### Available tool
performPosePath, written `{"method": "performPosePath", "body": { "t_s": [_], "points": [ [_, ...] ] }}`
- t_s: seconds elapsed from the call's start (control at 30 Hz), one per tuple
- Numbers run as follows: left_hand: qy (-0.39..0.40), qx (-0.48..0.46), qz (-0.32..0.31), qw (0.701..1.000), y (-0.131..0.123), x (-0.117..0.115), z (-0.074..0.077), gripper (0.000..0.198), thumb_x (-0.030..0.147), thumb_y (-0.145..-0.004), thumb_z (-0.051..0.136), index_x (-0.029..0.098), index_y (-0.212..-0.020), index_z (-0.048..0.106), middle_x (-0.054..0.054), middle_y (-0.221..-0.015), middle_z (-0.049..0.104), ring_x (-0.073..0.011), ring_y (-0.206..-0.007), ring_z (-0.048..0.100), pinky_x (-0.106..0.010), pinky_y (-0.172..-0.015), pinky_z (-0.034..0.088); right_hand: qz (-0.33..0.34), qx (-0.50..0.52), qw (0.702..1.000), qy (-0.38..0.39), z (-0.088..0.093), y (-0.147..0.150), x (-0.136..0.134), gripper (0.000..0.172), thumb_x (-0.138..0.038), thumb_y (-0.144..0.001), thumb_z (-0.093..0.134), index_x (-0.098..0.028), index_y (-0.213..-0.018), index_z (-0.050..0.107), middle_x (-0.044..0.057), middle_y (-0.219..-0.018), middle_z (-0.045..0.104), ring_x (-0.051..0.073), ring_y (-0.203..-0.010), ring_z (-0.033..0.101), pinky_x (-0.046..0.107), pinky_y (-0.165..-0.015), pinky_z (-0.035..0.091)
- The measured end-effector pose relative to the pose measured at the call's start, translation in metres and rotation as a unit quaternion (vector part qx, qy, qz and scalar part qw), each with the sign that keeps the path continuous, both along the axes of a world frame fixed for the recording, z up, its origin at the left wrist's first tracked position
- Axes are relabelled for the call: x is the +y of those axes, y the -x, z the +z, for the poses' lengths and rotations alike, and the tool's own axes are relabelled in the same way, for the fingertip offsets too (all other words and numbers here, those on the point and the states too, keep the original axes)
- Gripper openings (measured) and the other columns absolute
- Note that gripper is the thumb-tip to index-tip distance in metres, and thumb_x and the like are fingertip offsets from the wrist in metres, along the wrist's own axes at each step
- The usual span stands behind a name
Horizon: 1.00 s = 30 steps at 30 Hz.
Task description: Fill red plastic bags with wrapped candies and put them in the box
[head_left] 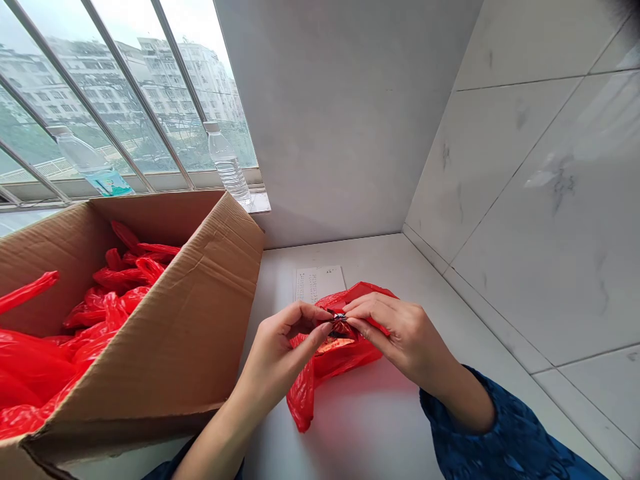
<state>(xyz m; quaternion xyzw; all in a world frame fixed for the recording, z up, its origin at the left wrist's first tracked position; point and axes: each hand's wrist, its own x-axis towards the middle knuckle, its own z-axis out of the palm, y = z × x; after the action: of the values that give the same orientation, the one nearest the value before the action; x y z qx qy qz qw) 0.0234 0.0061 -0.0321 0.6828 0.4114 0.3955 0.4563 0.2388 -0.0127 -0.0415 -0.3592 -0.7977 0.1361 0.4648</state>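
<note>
A red plastic bag [330,363] lies on the white counter [380,420] in front of me. Both hands meet at its top. My left hand [283,347] pinches a small dark thing [339,318] at the bag's gathered mouth between thumb and fingers. My right hand [395,327] pinches the same spot from the other side, fingers pressed together over the red plastic. What the small dark thing is I cannot make out.
A big open cardboard box [200,313] full of red plastic bags [75,327] stands at the left. A printed paper slip [320,283] lies behind the bag. Two water bottles [227,163] stand on the window ledge. Tiled walls close off the right and back.
</note>
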Motion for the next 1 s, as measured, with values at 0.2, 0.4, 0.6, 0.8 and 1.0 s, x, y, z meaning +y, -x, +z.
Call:
{"method": "performPosePath", "body": {
  "t_s": [0.2, 0.4, 0.6, 0.8, 1.0],
  "points": [
    [-0.045, 0.052, -0.002, 0.998, 0.0079, 0.0038, -0.0004, 0.023, 0.035, -0.097, 0.061, 0.017, -0.092, 0.074, -0.004, -0.083, 0.077, -0.0174, -0.076, 0.071, -0.025, -0.068, 0.055, 0.012, -0.011, 1.0, -0.011, -0.0007, 0.0004, 0.0019, 0.014, -0.015, -0.103, 0.052, -0.023, -0.104, 0.063, 0.004, -0.104, 0.074, 0.017, -0.098, 0.07, 0.03, -0.081, 0.057],
    [-0.116, 0.087, 0.001, 0.989, 0.0096, 0.0047, 0.0017, 0.019, 0.028, -0.099, 0.059, 0.02, -0.095, 0.076, 0.0, -0.078, 0.075, -0.0123, -0.069, 0.066, -0.02, -0.063, 0.049, 0.02, -0.007, 1.0, -0.021, 0.0003, -0.0002, 0.0025, 0.014, -0.012, -0.102, 0.053, -0.022, -0.103, 0.064, 0.004, -0.104, 0.074, 0.016, -0.098, 0.069, 0.028, -0.081, 0.057],
    [-0.169, 0.089, 0.002, 0.982, 0.0094, 0.004, 0.0015, 0.013, 0.021, -0.097, 0.061, 0.022, -0.095, 0.075, 0.003, -0.076, 0.072, -0.009, -0.065, 0.063, -0.017, -0.061, 0.046, 0.008, 0.0, 0.999, -0.04, 0.0009, 0.0015, 0.002, 0.016, -0.007, -0.095, 0.059, -0.02, -0.102, 0.065, 0.004, -0.102, 0.074, 0.015, -0.096, 0.069, 0.026, -0.08, 0.056],
    [-0.189, 0.1, 0.001, 0.977, 0.0092, 0.0039, 0.0016, 0.012, 0.019, -0.097, 0.062, 0.022, -0.094, 0.073, 0.003, -0.078, 0.073, -0.0093, -0.07, 0.065, -0.016, -0.064, 0.048, 0.002, -0.003, 0.999, -0.045, -0.0006, 0.0016, 0.0017, 0.018, -0.006, -0.094, 0.059, -0.02, -0.103, 0.065, 0.005, -0.103, 0.074, 0.015, -0.097, 0.069, 0.026, -0.08, 0.057],
    [-0.173, 0.098, 0.009, 0.98, 0.0084, 0.0041, 0.0022, 0.01, 0.02, -0.096, 0.062, 0.021, -0.091, 0.071, 0.003, -0.075, 0.073, -0.0083, -0.065, 0.064, -0.016, -0.059, 0.047, -0.001, -0.004, 0.999, -0.049, 0.0003, 0.0023, 0.0012, 0.02, -0.005, -0.093, 0.059, -0.019, -0.104, 0.065, 0.007, -0.104, 0.074, 0.016, -0.098, 0.069, 0.027, -0.082, 0.058]
  ]
}}
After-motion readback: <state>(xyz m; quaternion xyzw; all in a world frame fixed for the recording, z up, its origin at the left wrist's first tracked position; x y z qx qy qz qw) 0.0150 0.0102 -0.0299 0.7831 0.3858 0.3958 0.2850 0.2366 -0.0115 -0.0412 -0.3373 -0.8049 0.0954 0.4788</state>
